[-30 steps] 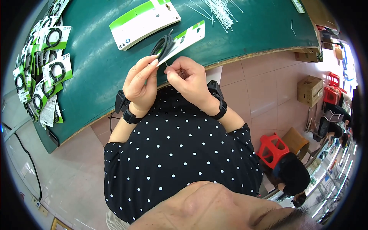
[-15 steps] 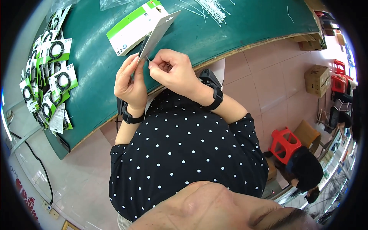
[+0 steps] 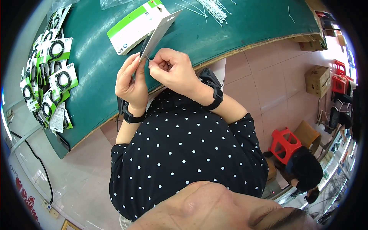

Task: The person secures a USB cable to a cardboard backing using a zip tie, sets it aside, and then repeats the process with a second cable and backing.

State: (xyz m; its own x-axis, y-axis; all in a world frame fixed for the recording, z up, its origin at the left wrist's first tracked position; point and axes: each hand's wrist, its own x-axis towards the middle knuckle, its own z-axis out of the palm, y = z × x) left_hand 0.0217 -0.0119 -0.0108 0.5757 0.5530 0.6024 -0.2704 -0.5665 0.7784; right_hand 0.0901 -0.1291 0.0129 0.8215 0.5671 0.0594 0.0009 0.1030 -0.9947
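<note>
The left hand (image 3: 132, 81) pinches the low end of a flat, pale grey-white cardboard card (image 3: 159, 32) between thumb and fingers. The card is in the air over the near edge of the green counter (image 3: 92, 76), tilted so its top points to 1 o'clock. A bit of a black, bendy cord (image 3: 145, 44) peeks out on its 9 o'clock side; most of it is hidden. The right hand (image 3: 172, 71), between 2 and 3 o'clock from the left one, is curled, with thumb and finger pinching a thin, pale strip (image 3: 148, 58) near the card's low end. I cannot tell how the strip meets the card or the cord. The step looks like working that strip by the card, so the left hand should hold firm, close to the strip, so the card does not wobble or bend. The right hand should pull straight and gently, because a hard tug could tear thin cardboard. Pinching the strip near the card should help it stay straight. It is good to keep the cord flat against the card, so it does not slip or bunch up.
</note>
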